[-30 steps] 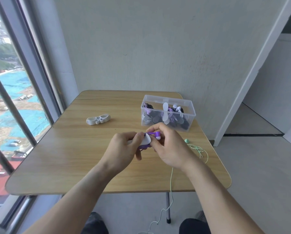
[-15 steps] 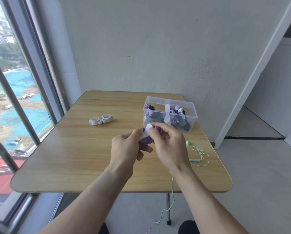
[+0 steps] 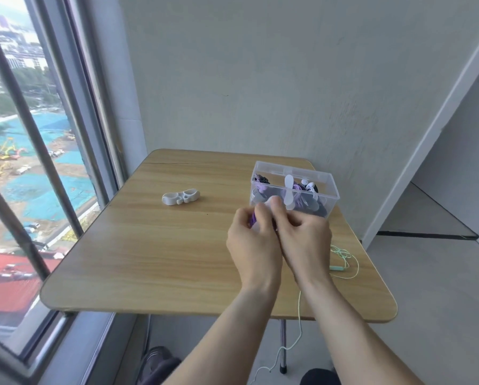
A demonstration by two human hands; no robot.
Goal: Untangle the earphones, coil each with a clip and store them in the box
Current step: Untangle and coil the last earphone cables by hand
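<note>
Both hands are pressed together just in front of the clear plastic box (image 3: 333, 190). My left hand (image 3: 253, 245) and my right hand (image 3: 305, 240) grip a purple earphone coil (image 3: 252, 220) with a white clip around it; most of the bundle is hidden by the fingers. The box holds several coiled earphones with clips in purple, white and black. A spare white clip (image 3: 180, 196) lies on the wooden table (image 3: 149, 254) to the left. A mint green earphone (image 3: 343, 259) lies loose at the table's right edge, its cable hanging to the floor.
A window with metal bars runs along the left of the table. A plain wall stands behind it, and a doorway opens at the right. The table's metal leg (image 3: 282, 345) and my shoes show below the front edge.
Both hands have moved forward and right with the purple bundle, up to the front of the box. The hands have closed tighter around it.
</note>
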